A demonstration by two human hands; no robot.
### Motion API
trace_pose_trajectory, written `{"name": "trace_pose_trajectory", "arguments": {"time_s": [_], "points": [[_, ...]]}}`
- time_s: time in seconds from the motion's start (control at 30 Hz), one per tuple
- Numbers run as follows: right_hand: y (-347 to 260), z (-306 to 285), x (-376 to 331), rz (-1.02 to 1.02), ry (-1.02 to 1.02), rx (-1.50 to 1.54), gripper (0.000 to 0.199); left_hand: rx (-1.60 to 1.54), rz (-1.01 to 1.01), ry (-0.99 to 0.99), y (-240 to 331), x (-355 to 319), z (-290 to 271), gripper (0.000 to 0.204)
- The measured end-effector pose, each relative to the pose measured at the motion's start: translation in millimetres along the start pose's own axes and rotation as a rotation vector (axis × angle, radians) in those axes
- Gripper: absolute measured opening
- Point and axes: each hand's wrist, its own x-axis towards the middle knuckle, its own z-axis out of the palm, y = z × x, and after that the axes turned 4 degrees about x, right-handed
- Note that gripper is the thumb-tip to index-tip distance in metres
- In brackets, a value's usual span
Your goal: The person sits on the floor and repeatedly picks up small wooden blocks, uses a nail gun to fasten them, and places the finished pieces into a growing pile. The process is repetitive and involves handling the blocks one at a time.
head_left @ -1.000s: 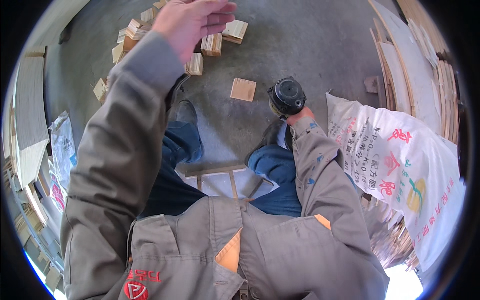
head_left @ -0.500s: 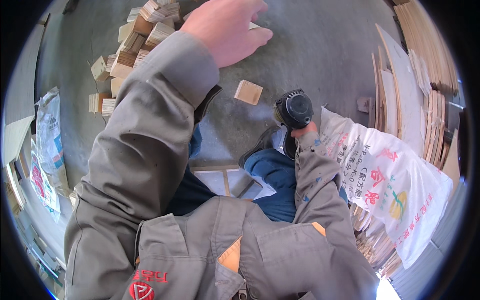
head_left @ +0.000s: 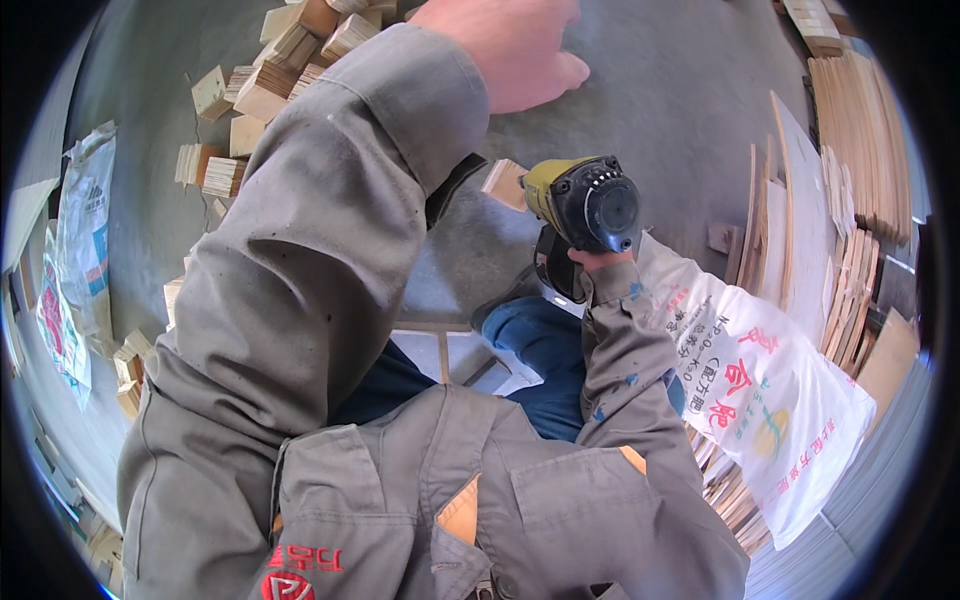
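Note:
My left hand [head_left: 515,50] reaches out at the top edge, its arm crossing the left half of the view. Its thumb is stretched away from the finger beside it, and no object shows in that gap; the other fingers are hidden or cut off by the frame. My right hand [head_left: 600,260] is closed round the handle of a nail gun [head_left: 585,200] with a yellow body and a round black cap. The nose of the tool points left, towards a single wooden block [head_left: 505,185] on the floor, which it partly covers in this view.
Several plywood blocks [head_left: 265,90] lie piled at the far left. On the right, a white woven sack [head_left: 760,390] covers wood strips, with plywood boards [head_left: 860,140] behind. Plastic bags [head_left: 85,240] lie at the left. A wooden frame [head_left: 445,350] is near my legs.
My right hand has lifted and tilted the nail gun, so its yellow body now shows. My left hand has shifted right, and a pale edge near its thumb no longer shows.

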Motion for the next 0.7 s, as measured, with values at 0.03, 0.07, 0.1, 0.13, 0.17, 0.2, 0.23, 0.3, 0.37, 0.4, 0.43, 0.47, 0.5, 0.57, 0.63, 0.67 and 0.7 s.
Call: {"name": "trace_pose_trajectory", "arguments": {"time_s": [0.03, 0.07, 0.1, 0.13, 0.17, 0.2, 0.23, 0.3, 0.37, 0.4, 0.43, 0.47, 0.5, 0.57, 0.63, 0.67, 0.7], "points": [[-1, 3, 6, 0.005, -0.029, -0.031, 0.066, 0.001, -0.013, -0.028, -1, 0, -3, 0.039], [7, 4, 7, 0.023, -0.056, -0.012, 0.07, -0.009, -0.019, -0.06, 1, 4, -6, 0.038], [14, 5, 11, 0.03, -0.086, 0.011, 0.074, -0.009, -0.031, -0.089, 2, 5, -10, 0.037], [21, 8, 14, 0.039, -0.116, 0.033, 0.078, -0.008, -0.044, -0.101, 2, 7, -12, 0.036], [13, 10, 18, 0.015, -0.105, 0.03, 0.078, -0.002, -0.062, -0.112, 0, 8, -14, 0.035], [5, 12, 20, -0.008, -0.095, 0.028, 0.077, 0.004, -0.081, -0.124, -2, 8, -16, 0.034], [-2, 14, 22, -0.031, -0.084, 0.026, 0.077, 0.003, -0.064, -0.092, -4, 5, -16, 0.034], [0, 18, 20, -0.01, -0.045, 0.083, 0.071, -0.004, -0.034, -0.052, -4, 0, -16, 0.033], [6, 19, 20, 0.008, -0.038, 0.149, 0.069, -0.008, -0.028, -0.059, -5, 0, -17, 0.033], [10, 17, 19, 0.015, -0.05, 0.187, 0.07, -0.004, -0.029, -0.066, -6, 1, -16, 0.033], [14, 17, 18, 0.022, -0.052, 0.192, 0.071, 0.002, -0.032, -0.074, -7, 1, -15, 0.033], [13, 16, 19, 0.025, -0.056, 0.198, 0.072, 0.017, -0.034, -0.069, -8, 1, -15, 0.032], [13, 16, 20, 0.026, -0.05, 0.173, 0.073, 0.02, -0.028, -0.063, -9, 1, -15, 0.032], [12, 16, 20, 0.031, -0.041, 0.137, 0.074, 0.015, -0.008, -0.051, -9, 1, -13, 0.032], [9, 17, 21, 0.027, -0.046, 0.109, 0.075, 0.013, -0.027, -0.079, -10, 3, -15, 0.031], [8, 15, 21, 0.025, -0.056, 0.073, 0.075, 0.01, -0.055, -0.114, -11, 6, -15, 0.031], [7, 13, 21, 0.021, -0.07, 0.022, 0.076, 0.001, -0.064, -0.123, -10, 6, -16, 0.031]]}}
